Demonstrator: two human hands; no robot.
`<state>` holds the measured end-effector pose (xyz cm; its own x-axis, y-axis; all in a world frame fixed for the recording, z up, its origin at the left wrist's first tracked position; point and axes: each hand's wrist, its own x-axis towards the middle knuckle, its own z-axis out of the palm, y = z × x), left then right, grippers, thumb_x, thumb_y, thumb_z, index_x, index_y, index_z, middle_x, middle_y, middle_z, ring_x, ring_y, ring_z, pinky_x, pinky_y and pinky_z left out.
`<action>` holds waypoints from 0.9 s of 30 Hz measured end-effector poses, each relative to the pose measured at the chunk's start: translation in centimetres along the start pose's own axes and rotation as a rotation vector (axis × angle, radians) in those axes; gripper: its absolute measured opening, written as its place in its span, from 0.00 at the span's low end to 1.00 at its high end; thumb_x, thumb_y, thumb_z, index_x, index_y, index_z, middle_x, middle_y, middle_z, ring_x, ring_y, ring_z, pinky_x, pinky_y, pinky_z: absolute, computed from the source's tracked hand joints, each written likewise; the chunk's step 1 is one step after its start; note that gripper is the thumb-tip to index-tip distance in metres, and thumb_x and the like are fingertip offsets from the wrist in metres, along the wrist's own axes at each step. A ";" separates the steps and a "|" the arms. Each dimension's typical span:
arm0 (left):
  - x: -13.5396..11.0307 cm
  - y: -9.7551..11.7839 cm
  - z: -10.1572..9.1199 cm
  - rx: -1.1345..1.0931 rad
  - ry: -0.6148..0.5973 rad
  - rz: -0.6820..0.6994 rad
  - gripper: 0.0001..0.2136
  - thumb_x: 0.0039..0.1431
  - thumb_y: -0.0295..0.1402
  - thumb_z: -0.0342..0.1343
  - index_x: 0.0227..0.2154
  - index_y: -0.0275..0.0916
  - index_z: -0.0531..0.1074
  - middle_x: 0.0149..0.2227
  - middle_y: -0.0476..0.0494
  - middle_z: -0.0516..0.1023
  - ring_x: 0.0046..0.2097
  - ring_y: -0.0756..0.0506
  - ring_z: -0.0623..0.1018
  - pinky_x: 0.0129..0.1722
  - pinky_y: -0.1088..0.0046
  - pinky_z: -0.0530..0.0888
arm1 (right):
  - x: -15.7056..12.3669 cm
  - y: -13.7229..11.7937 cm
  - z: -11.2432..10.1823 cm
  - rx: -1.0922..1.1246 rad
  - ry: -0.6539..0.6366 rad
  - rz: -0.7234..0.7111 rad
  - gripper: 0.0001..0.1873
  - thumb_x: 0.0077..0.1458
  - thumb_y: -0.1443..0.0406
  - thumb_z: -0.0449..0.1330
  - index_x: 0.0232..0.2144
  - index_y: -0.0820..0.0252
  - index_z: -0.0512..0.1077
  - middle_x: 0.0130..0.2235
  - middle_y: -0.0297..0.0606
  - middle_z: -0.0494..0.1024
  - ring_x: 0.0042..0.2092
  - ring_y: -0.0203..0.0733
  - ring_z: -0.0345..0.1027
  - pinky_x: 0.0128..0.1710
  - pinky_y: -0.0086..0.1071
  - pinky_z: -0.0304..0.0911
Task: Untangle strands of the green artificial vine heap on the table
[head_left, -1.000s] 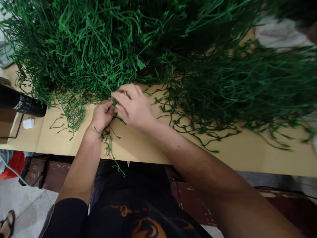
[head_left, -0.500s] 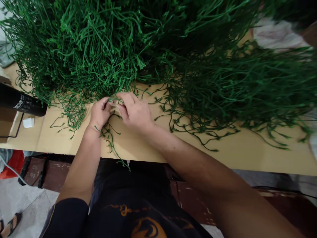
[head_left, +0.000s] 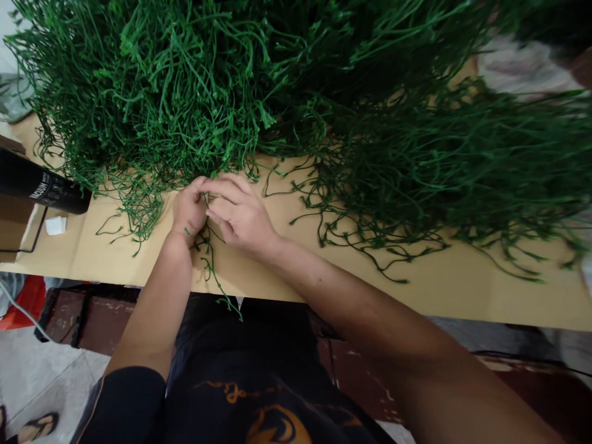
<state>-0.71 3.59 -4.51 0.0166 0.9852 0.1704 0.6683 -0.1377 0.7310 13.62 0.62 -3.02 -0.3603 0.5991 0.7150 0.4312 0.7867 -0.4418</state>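
Note:
My left hand (head_left: 189, 211) is closed around a green artificial plant stem (head_left: 210, 268), whose thin forked branches hang down below the wrist and over the table's front edge. My right hand (head_left: 245, 216) meets it from the right, thumb and fingers bent in a pinch at the stem between the hands. The fingertips partly hide the held piece. Just beyond both hands rises a large heap of green plastic stems (head_left: 185, 86). Some loose sprigs (head_left: 141, 209) lie to the left of my left hand.
A second bundle of green stems (head_left: 444, 166) spreads over the right side of the cardboard-covered table (head_left: 416, 296). At the left lie a black vacuum bottle (head_left: 50, 185) and a small white paper piece (head_left: 56, 226). A whitish plastic bag (head_left: 527, 68) is at the back right.
My right hand has shifted slightly left, its fingers now closer over my left hand's fingertips. My left hand has turned a little, and the stem still hangs from it.

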 end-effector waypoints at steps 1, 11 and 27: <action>0.0 0.2 0.0 0.005 -0.001 -0.004 0.04 0.54 0.31 0.49 0.26 0.40 0.67 0.26 0.51 0.71 0.33 0.49 0.71 0.35 0.74 0.66 | 0.1 0.0 0.0 0.046 -0.034 -0.026 0.14 0.59 0.68 0.47 0.24 0.59 0.67 0.42 0.40 0.74 0.48 0.42 0.61 0.50 0.39 0.60; 1.5 0.5 0.2 0.105 0.127 -0.157 0.10 0.59 0.31 0.43 0.24 0.39 0.66 0.26 0.48 0.71 0.28 0.49 0.69 0.33 0.72 0.63 | -1.5 -5.1 -3.0 0.116 -0.156 -0.220 0.11 0.58 0.70 0.49 0.26 0.61 0.67 0.28 0.37 0.73 0.35 0.38 0.63 0.35 0.33 0.58; 0.2 1.1 0.0 0.338 -0.108 -0.043 0.07 0.54 0.34 0.49 0.30 0.41 0.71 0.33 0.44 0.78 0.38 0.42 0.76 0.37 0.68 0.68 | 3.8 -2.1 -2.0 -0.362 -0.549 0.357 0.18 0.59 0.66 0.46 0.51 0.64 0.62 0.42 0.45 0.73 0.36 0.44 0.68 0.31 0.33 0.52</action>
<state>0.03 3.62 -3.74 0.0491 0.9970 0.0601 0.8779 -0.0717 0.4734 12.95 0.96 1.73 -0.4674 0.8719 0.1460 0.8107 0.4886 -0.3226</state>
